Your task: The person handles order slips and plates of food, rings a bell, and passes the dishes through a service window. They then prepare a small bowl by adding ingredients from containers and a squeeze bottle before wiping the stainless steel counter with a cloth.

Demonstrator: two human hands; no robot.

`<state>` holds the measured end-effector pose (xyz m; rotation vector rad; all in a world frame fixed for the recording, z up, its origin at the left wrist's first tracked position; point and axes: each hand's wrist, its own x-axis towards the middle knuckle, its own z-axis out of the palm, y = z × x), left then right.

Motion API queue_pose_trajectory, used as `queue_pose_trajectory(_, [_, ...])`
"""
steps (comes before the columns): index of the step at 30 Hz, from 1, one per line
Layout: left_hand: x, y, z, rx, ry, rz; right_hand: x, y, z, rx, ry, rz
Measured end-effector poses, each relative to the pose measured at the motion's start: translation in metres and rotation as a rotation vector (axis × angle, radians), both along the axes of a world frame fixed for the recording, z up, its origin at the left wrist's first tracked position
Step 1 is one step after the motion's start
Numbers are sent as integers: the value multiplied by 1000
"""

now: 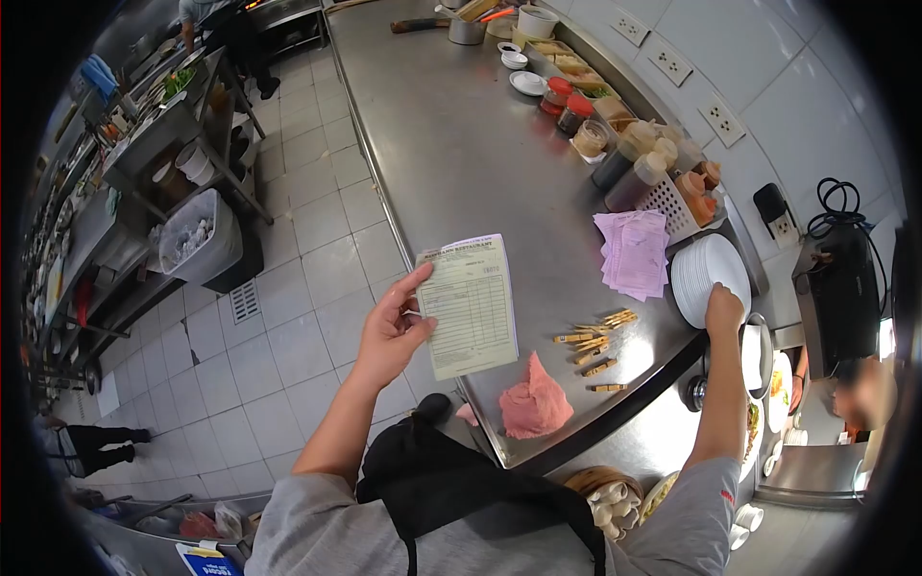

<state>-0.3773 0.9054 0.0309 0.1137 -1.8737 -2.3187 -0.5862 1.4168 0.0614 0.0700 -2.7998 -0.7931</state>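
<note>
My left hand (394, 322) pinches the left edge of a pale green printed order pad (468, 312), held up over the counter's edge. At the right, my right hand (725, 309) is on the near rim of a stack of white plates (709, 274), its fingers curled at the edge. Pink paper slips (632, 252) lie in a pile left of the plates. Several wooden clothespins (594, 346) are scattered nearer to me, and a crumpled pink cloth (535, 401) lies at the counter's near corner.
Squeeze bottles (639, 180), a white perforated basket (680, 213) and red-lidded jars (574, 113) line the steel counter (442, 125) by the wall. A grey bin (197, 235) and steel shelving stand left. Other people are at the upper left, lower left and right.
</note>
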Motion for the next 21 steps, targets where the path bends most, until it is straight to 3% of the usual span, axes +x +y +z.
queue_pose_trajectory(7, [-6, 14, 2, -4, -46, -34, 71, -27, 63, -100, 101, 159])
queue_pose_trajectory(10, [-16, 29, 4, -22, -4, -79, 130, -46, 110, -320, 207, 259])
queue_pose_trajectory(13, [-27, 45, 1, 6, 16, -147, 192, -51, 131, -803, 203, 45])
queue_pose_trajectory(15, [-34, 59, 8, -4, -2, -212, 228, -58, 141, -896, 133, -115])
queue_pose_trajectory(16, [-39, 65, 6, 1, 13, -247, 236, -56, 123, -897, 237, 61])
queue_pose_trajectory(17, [-45, 72, 5, -5, 7, -281, 252, -53, 119, -893, 26, -87])
queue_pose_trajectory(18, [-51, 79, 5, -14, 1, -317, 261, -55, 100, -732, 52, 4])
queue_pose_trajectory(19, [-58, 87, 3, -23, -7, -356, 268, -57, 84, -750, 36, 102])
queue_pose_trajectory(20, [-67, 95, 1, 13, 11, -379, 273, -62, 66, -681, -3, 61])
queue_pose_trajectory(21, [-76, 104, 0, 24, 16, -414, 279, -66, 43, -439, -18, 73])
